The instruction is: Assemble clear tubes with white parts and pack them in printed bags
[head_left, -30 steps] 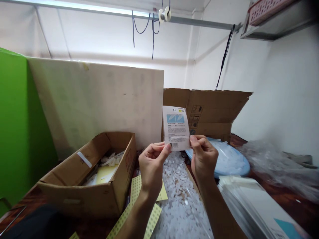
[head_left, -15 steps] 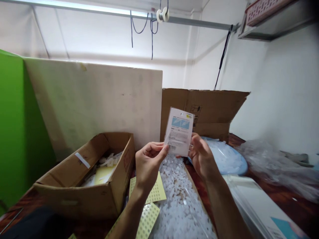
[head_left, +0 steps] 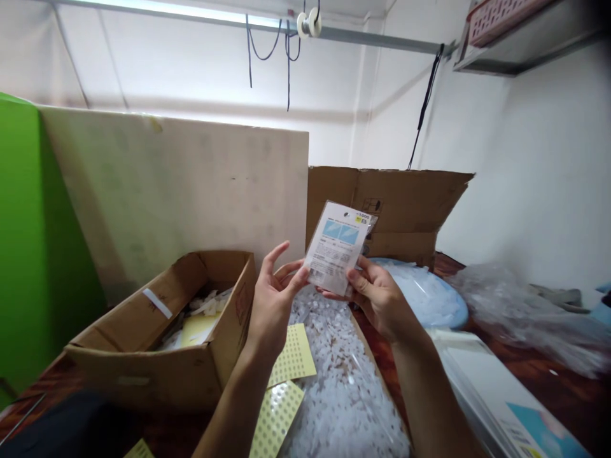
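Observation:
A flat white retail packet [head_left: 335,251], with printed text, two blue pictures and a hang hole, is tilted up in front of me. Clear plastic shows along its right edge. My left hand [head_left: 277,292] pinches its lower left edge between thumb and fingers, with the index finger raised away. At the lower right corner, my right hand [head_left: 379,296] grips it, thumb on the printed face and fingers partly hidden behind. Below both hands lies a clear plastic bag [head_left: 346,381] full of small whitish pieces. Yellow sheets of round dots [head_left: 293,353] lie beside it.
An open cardboard box [head_left: 153,381] with scraps stands at the left. To the right are a blue round tray [head_left: 456,305] of clear pieces, a stack of white printed packages [head_left: 491,375] and crumpled plastic [head_left: 529,318]. A cardboard flap [head_left: 405,197] rises behind.
The packet has tilted further to the right. My right thumb has come onto its front face, and my left index finger has lifted off.

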Demonstrator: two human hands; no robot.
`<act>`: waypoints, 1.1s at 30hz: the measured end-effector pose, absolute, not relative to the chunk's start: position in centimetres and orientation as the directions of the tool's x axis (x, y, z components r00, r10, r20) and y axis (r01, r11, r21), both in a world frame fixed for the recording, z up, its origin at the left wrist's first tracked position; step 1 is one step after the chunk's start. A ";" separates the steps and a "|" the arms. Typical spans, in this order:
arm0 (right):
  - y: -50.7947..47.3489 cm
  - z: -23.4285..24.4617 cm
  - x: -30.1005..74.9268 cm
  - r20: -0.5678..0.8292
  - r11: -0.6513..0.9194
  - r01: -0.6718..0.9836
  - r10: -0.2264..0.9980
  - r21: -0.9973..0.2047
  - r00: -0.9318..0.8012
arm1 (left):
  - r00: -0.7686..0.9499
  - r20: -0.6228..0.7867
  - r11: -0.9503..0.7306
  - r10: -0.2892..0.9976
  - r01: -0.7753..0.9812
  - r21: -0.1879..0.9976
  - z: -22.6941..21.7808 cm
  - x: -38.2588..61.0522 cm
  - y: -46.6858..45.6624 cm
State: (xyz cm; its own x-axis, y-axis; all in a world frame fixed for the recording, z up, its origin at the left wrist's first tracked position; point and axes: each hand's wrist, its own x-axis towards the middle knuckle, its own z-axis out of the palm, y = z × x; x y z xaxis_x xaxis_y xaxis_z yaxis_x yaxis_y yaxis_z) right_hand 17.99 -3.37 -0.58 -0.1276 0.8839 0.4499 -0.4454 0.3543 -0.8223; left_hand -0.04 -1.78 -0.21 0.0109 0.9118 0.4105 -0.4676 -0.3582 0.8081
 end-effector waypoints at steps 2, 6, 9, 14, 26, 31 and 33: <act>-3.0 -0.8 17.6 0.438 0.359 -0.428 0.893 -0.830 -0.101 | -0.009 0.433 -0.398 0.902 -0.408 0.822 -0.3 -0.1 -1.7; -2.5 -1.4 16.8 0.441 0.348 -0.416 0.884 -0.840 -0.152 | -0.058 0.533 -0.536 0.844 -0.123 0.835 -0.6 0.0 -1.7; -2.5 -1.6 16.3 0.456 0.340 -0.412 0.861 -0.845 -0.225 | -0.064 0.583 -0.585 0.810 -0.025 0.811 -0.7 -0.1 -1.8; -2.7 -1.4 16.3 0.458 0.346 -0.378 0.849 -0.859 -0.263 | 0.039 0.444 -0.435 0.895 -0.134 0.890 -0.5 -1.2 -1.3; -2.7 -1.5 17.1 0.440 0.353 -0.351 0.874 -0.867 -0.208 | 0.192 0.304 -0.240 0.933 -0.297 0.924 0.2 -2.2 -1.2; -2.3 -1.4 15.9 0.489 0.462 -0.240 0.870 -0.854 -0.067 | 0.187 0.315 -0.254 0.930 -0.293 0.922 0.3 -1.9 -1.5; -2.2 -1.5 15.8 0.486 0.457 -0.243 0.871 -0.856 -0.071 | 0.228 0.303 -0.226 0.925 -0.309 0.924 0.3 -2.1 -1.4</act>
State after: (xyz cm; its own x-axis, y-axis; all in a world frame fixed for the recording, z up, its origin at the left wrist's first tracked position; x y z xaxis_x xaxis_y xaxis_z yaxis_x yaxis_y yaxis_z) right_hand 15.85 -2.20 -1.52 -0.0706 0.8713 0.4856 -0.2429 0.4572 -0.8556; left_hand -2.09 -1.41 0.26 0.2284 0.9253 0.3028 -0.3090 -0.2260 0.9238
